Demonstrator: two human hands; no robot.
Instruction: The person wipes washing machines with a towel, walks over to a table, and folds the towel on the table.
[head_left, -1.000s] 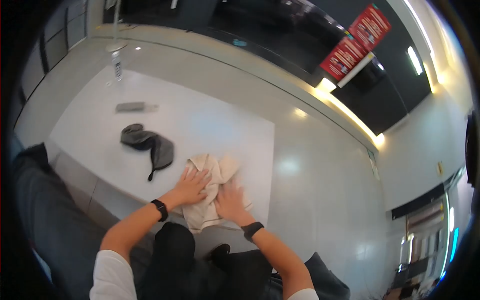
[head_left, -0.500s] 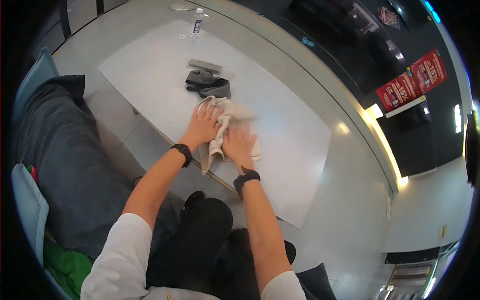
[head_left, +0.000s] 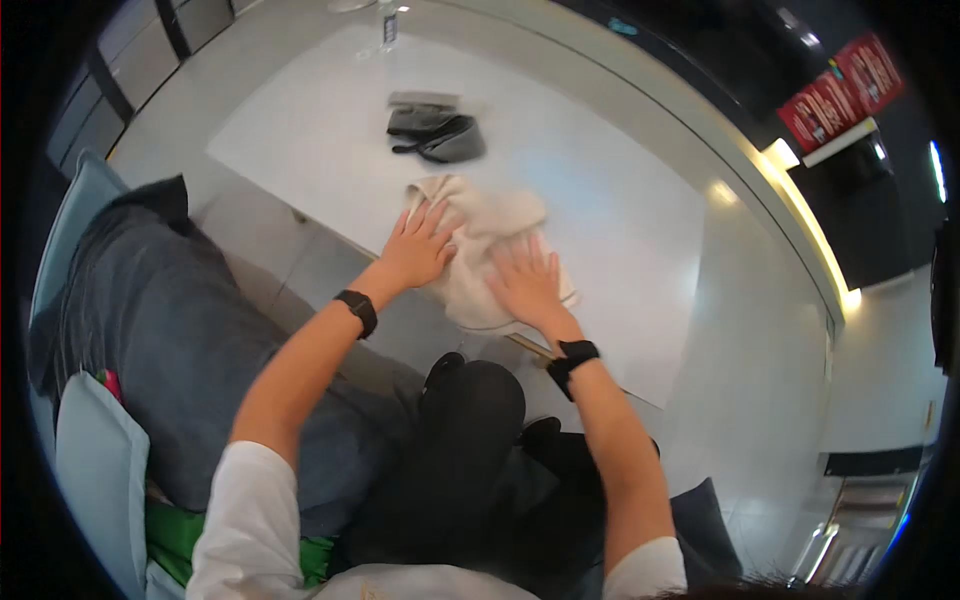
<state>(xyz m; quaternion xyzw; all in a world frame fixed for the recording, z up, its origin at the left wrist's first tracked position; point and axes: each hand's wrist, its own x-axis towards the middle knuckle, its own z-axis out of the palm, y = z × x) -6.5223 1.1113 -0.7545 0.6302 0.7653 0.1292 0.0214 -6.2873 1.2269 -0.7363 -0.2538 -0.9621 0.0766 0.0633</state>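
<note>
A cream cloth [head_left: 478, 285] lies rumpled on the white table [head_left: 620, 230], by its near edge. Flat on the cloth's left part rests my left hand [head_left: 420, 245], fingers spread. My right hand [head_left: 527, 280] presses on the right part, its fingers also stretched out and a little blurred. Neither hand grips anything. Just beyond the cloth sits a folded dark grey cloth item [head_left: 440, 136], with a flat grey bar-shaped object [head_left: 424, 101] right behind it.
A clear bottle [head_left: 388, 25] stands at the table's far end. To my left is a seat with a dark grey cover [head_left: 190, 330] and a light blue cushion [head_left: 100, 440]. Red signs [head_left: 840, 95] hang at the upper right.
My hands have moved apart, the right one shifting to the right. The bunched cream cloth is now spread wider and flatter. The camera view has shifted as well.
</note>
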